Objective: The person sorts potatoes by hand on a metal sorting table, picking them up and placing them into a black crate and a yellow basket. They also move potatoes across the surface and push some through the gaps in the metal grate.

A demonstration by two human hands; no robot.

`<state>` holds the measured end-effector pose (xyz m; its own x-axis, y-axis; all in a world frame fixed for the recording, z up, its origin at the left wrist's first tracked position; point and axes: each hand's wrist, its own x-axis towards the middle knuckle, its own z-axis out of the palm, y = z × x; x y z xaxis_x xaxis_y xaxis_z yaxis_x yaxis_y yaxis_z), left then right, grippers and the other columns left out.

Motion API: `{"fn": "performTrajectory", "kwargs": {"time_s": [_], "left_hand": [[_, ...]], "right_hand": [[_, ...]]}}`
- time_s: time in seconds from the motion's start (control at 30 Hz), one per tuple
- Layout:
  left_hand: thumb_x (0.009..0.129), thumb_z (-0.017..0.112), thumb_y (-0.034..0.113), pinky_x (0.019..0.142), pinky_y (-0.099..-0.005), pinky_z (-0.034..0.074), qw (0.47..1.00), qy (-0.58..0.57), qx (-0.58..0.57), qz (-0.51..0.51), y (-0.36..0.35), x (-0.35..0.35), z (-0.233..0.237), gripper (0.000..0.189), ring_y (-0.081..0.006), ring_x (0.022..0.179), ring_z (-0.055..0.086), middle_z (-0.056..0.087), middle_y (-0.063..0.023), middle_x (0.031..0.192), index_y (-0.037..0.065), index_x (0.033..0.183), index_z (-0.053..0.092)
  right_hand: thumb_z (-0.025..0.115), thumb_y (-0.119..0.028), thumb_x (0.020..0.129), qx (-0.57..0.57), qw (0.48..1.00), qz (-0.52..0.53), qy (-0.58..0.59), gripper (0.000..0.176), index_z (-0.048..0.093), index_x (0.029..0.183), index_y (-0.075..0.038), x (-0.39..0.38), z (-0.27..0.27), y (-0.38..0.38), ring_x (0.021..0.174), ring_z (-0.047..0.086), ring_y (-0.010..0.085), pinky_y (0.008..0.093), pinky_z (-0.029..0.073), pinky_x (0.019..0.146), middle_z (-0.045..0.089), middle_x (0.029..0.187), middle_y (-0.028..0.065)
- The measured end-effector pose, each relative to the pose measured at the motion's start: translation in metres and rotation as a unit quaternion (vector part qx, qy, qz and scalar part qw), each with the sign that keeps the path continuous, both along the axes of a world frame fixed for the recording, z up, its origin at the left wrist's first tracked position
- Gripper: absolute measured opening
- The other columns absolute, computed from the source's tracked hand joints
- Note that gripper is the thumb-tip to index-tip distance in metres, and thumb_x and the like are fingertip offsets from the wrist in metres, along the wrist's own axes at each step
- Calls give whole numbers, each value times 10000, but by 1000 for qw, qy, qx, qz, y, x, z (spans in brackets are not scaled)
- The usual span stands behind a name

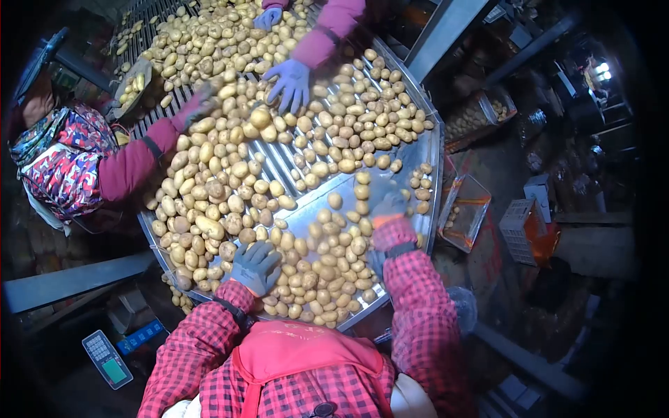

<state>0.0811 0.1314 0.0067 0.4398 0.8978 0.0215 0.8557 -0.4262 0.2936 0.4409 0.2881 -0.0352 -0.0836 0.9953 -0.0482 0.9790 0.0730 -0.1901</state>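
Note:
Many potatoes (209,226) lie across a metal sorting table (303,216) with rollers. My left hand (256,266), in a grey glove, rests on potatoes near the table's front edge, its fingers spread and pointing forward. My right hand (387,198), also gloved and blurred by motion, is over the right part of the table, beside a short row of potatoes (362,191). Its fingers are smeared, so whether it holds anything is unclear. Both my sleeves are red checked.
A co-worker at the left reaches in with a blurred hand (195,104). Purple-gloved hands (289,83) of another person work at the far side. Crates (465,209) stand at the right, a scale (106,359) at the lower left, and metal beams (77,282) around.

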Motion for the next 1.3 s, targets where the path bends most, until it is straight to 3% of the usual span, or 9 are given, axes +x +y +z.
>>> {"fn": "performTrajectory", "kwargs": {"time_s": [0.27,0.57,0.67,0.73,0.8,1.0,1.17,1.23,1.3], "left_hand": [[811,727,301,994,-514,421,1000,-22,-3,6,11,-1,5,288,-307,1199,600,654,-88,1248,158,1060,707],[804,737,303,968,-529,421,1000,-29,-7,3,13,1,4,252,-312,1181,600,650,-92,1214,127,980,700],[803,737,298,964,-527,423,1000,-29,10,4,7,-1,-4,257,-313,1170,599,644,-93,1211,122,985,696],[799,738,293,963,-527,421,1000,-25,12,6,8,0,-2,254,-313,1164,599,639,-94,1207,119,977,689],[797,738,290,963,-526,420,1000,-25,10,6,9,1,-1,251,-313,1159,599,634,-94,1206,116,968,682],[770,776,294,1006,-540,424,1000,-28,-6,-5,6,-2,-3,317,-346,1195,579,617,-128,1236,109,1013,693],[796,746,290,996,-536,419,1000,-13,9,0,3,0,1,278,-326,1208,580,630,-112,1246,111,1003,701],[805,733,286,977,-532,425,1000,-21,6,-1,7,3,6,253,-323,1193,593,648,-108,1231,108,984,711],[806,731,283,969,-531,429,1000,-18,10,0,7,3,4,243,-325,1180,599,652,-108,1215,106,973,714]], "right_hand": [[555,-122,923,-9,995,-17,-97,641,357,1532,-120,21,-45,51,1287,569,337,393,488,1027,474,1477,126],[586,-138,902,-181,977,8,-110,329,680,1214,-99,17,-51,12,1128,646,273,413,497,977,680,1206,117],[620,-173,901,87,960,-14,267,188,764,999,-104,51,-74,-20,963,712,271,379,541,854,752,1021,105],[602,-170,916,112,993,3,33,235,780,1042,-84,79,0,-34,938,719,273,363,551,838,755,1004,130],[545,-169,946,19,966,-231,111,299,773,1119,-83,117,47,-56,940,723,310,392,555,845,751,1010,177],[525,-146,953,97,887,-439,106,281,742,1107,-56,262,25,-157,962,709,345,419,547,865,730,1032,202],[539,-88,935,69,952,-275,115,189,712,1001,-50,155,10,-70,914,686,342,426,543,815,696,1001,161],[545,-65,928,-2,984,-115,134,159,700,959,-47,77,-6,-9,894,677,341,429,542,794,683,989,144],[561,-40,888,155,981,120,13,211,684,1055,-76,13,-15,44,1033,664,283,407,535,871,695,1036,107]]}}
